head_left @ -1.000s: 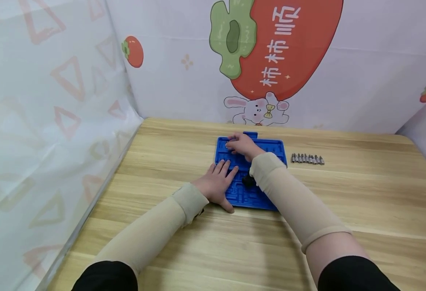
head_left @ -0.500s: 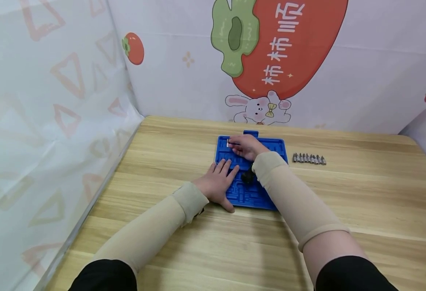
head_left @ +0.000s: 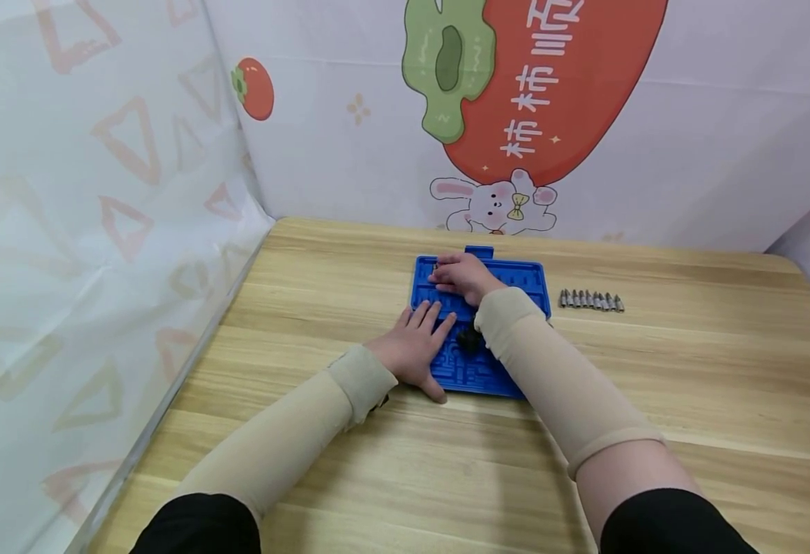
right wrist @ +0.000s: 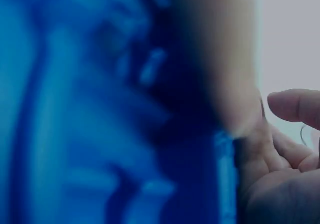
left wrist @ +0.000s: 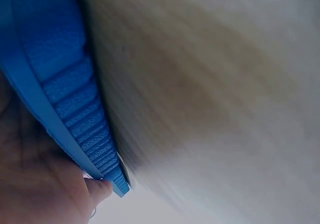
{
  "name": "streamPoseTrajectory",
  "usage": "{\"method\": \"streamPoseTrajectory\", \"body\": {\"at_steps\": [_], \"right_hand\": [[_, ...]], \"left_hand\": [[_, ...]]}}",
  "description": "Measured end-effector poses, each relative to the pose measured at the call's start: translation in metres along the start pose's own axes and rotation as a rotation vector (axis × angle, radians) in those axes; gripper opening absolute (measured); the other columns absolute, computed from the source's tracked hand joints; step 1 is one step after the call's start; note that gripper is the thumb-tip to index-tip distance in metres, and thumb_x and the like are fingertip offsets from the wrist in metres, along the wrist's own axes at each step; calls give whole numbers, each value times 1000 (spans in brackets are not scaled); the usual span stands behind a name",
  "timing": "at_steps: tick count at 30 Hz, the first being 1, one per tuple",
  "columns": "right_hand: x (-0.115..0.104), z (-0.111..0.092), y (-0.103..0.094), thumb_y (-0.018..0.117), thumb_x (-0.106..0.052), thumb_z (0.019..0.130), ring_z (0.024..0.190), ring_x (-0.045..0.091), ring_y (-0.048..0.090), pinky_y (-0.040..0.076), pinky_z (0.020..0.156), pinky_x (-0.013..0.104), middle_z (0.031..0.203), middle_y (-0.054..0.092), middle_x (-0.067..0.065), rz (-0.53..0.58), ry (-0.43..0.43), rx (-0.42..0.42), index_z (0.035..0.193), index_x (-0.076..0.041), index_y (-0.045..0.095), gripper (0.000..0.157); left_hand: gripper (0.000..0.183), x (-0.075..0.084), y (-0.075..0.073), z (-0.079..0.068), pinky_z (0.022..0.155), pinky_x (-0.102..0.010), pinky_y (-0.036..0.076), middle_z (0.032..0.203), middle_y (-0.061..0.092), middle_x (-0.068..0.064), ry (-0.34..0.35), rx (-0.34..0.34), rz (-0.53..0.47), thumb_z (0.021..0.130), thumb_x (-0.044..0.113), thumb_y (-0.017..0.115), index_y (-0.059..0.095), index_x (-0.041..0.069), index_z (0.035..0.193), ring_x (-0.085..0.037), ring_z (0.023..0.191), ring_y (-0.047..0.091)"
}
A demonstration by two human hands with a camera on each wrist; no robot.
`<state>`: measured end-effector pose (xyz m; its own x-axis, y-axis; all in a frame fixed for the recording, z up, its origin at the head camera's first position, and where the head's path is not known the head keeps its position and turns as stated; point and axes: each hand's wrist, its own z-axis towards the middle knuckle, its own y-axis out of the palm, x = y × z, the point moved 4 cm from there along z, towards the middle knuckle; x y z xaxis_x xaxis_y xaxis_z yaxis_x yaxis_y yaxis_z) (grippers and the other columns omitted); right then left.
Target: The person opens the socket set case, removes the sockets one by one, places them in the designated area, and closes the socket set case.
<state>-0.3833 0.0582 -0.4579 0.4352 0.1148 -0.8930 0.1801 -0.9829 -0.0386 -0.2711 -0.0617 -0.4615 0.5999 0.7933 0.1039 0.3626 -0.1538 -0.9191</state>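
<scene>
A blue moulded tool case [head_left: 477, 377] lies unfolded on the wooden table. My left hand [head_left: 411, 350] rests on its left edge with fingers spread; in the left wrist view, the palm [left wrist: 40, 179] lies along the case's ribbed side [left wrist: 85, 119]. My right hand [head_left: 465, 277] reaches over the upper-left compartment, fingers loosely bent. Just past its fingertips a small bit [head_left: 435, 267] shows, partly hidden. In the right wrist view, a finger [right wrist: 295, 106] stands apart from the others and nothing is visible between them. Whether the fingertips touch the bit is unclear.
Several screwdriver bits [head_left: 591, 301] stand in a row on the table, right of the case. A black object [head_left: 469, 339] shows beneath the right wrist. A patterned white backdrop [head_left: 335, 154] rises behind the table [head_left: 294, 308] and along its left side.
My right hand has drawn back slightly, then moved forward and left again over the upper-left compartment, where the small bit has come into sight. The left hand stays in place.
</scene>
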Motion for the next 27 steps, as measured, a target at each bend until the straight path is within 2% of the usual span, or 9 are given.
{"method": "streamPoseTrajectory", "body": {"at_steps": [2, 4, 6, 10, 12, 14, 18, 24, 27], "right_hand": [[-2, -4, 2, 55, -8, 108, 122, 26, 64, 54, 97, 31, 142, 58, 18, -32, -2, 14, 155, -2, 43, 49], [-5, -6, 5, 55, -10, 108, 121, 26, 65, 55, 95, 30, 144, 57, 18, -15, 5, 29, 155, -2, 43, 50], [-8, -8, 8, 57, -12, 108, 118, 25, 67, 56, 91, 28, 145, 55, 17, 65, 18, 48, 155, -3, 44, 50], [-8, -7, 8, 59, -14, 107, 105, 19, 69, 57, 87, 24, 142, 57, 15, 317, 66, 62, 148, -4, 52, 43], [-5, -4, 5, 60, -15, 106, 98, 15, 67, 56, 84, 23, 136, 61, 12, 387, 94, 70, 142, -4, 57, 38], [-1, -2, 2, 62, -14, 105, 92, 13, 65, 56, 80, 23, 126, 66, 10, 410, 110, 75, 137, -4, 60, 34], [4, 2, 1, 63, -12, 104, 91, 13, 62, 54, 77, 23, 113, 66, 7, 334, 79, 59, 139, -5, 60, 36], [4, 1, 7, 57, -6, 106, 118, 23, 61, 53, 98, 31, 136, 59, 14, 55, -78, 15, 148, -1, 52, 42], [5, 0, 7, 56, -2, 106, 126, 28, 61, 52, 101, 35, 141, 57, 19, -7, -115, 46, 144, 1, 54, 38]], "left_hand": [[132, 0, 0, 0, 124, -54, 5, 172, -1, -19, 2, -1, 3, 77, 75, 76, 3, 13, 168, -39, 157, -2], [132, -1, 0, 1, 124, -54, 6, 172, -1, -19, 4, 3, 12, 77, 75, 76, 3, 13, 168, -39, 157, -2], [132, -1, -1, 1, 124, -55, 6, 172, -2, -20, 8, 3, 17, 77, 74, 76, 2, 13, 167, -39, 157, -3], [133, -3, -2, 1, 124, -55, 5, 172, -2, -20, 14, -1, 3, 77, 72, 78, 3, 12, 167, -39, 157, -4], [132, -3, -1, 0, 124, -55, 5, 172, -2, -19, 15, -7, -7, 77, 72, 78, 3, 12, 167, -39, 157, -3], [132, -4, -1, 0, 124, -55, 5, 172, -1, -18, 16, -11, -15, 76, 72, 78, 4, 13, 168, -39, 157, -2], [132, -4, 0, -1, 124, -55, 5, 172, -1, -18, 19, -13, -19, 76, 72, 78, 4, 13, 168, -39, 157, -2], [133, -5, 0, 1, 124, -54, 4, 172, -1, -17, 19, -8, -2, 76, 73, 79, 3, 13, 167, -38, 157, -4], [133, -5, 0, 2, 124, -54, 5, 172, 0, -18, 25, -6, 9, 75, 73, 78, 4, 12, 167, -38, 157, -3]]}}
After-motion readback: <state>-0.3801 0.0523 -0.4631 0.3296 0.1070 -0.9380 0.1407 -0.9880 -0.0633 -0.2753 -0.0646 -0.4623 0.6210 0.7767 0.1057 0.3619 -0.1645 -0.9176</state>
